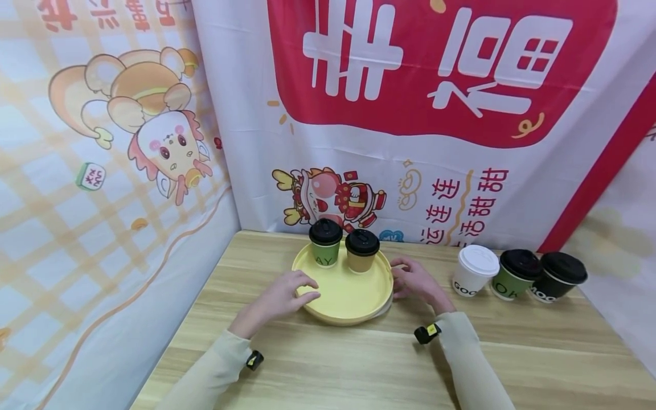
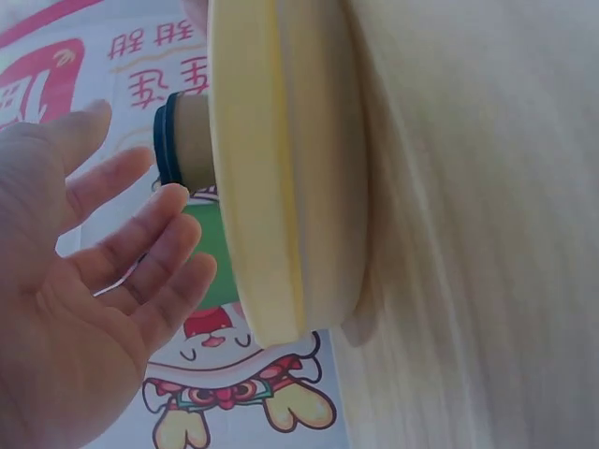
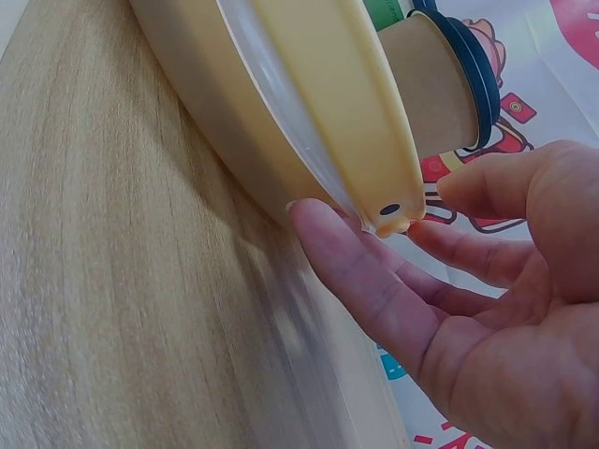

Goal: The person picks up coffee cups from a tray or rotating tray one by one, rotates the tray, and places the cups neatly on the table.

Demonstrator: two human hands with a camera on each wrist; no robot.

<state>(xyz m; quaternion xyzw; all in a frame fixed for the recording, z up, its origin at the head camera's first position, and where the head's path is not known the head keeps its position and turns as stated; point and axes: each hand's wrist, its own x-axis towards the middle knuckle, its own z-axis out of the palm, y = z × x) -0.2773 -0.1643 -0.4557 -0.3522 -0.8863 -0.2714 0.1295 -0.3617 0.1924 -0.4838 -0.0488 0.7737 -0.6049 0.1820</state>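
Observation:
A round yellow tray [image 1: 345, 296] with a raised rim and thick base stands on the wooden table. On its far part are a green paper cup [image 1: 325, 254] with a black lid and a brown paper cup [image 1: 360, 262] with a black lid. Above the tray's left edge is my left hand [image 1: 279, 296], its fingers loosely bent and holding nothing; in the left wrist view a gap parts them from the cups. My right hand [image 1: 414, 280] touches the tray's right edge. In the right wrist view, its extended fingers [image 3: 360, 267] meet a small knob on the rim.
To the right, a white cup [image 1: 474, 270] with a white lid, a green cup [image 1: 514, 274] and a black cup [image 1: 556, 277], both black-lidded, stand in a row. Behind the table [image 1: 333, 364] hangs a printed cloth [image 1: 246, 142]; another [image 1: 102, 228] covers the left side.

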